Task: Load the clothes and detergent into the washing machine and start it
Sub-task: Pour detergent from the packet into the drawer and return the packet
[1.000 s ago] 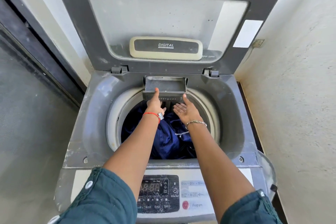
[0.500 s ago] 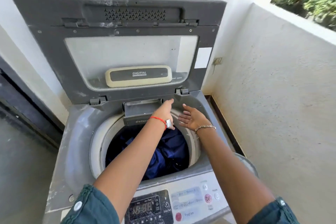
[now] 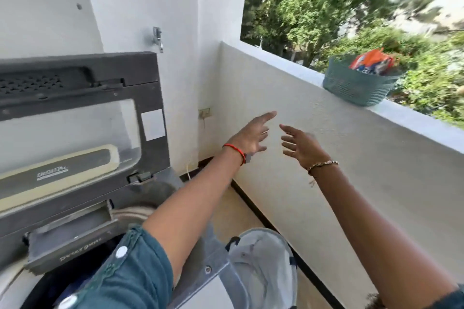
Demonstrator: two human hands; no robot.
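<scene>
Fingers (image 3: 266, 116) of both hands spread, grasping nothing. Left hand (image 3: 249, 137) and right hand (image 3: 300, 144) raised, palms facing, arms outstretched. Washing machine (image 3: 75, 208) lower left, lid upright, detergent drawer (image 3: 67, 236) pulled out. Detergent packet (image 3: 371, 61) in teal basket (image 3: 356, 85) atop parapet, well apart.

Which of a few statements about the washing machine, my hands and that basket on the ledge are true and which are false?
1. The washing machine lid is raised. True.
2. The left hand holds a detergent packet. False: both it and the right hand are empty, fingers spread.
3. The teal basket sits on the balcony ledge. True.
4. The detergent drawer is pushed shut. False: it sticks out over the drum.
5. The basket is empty. False: orange packets stick out of it.
</scene>
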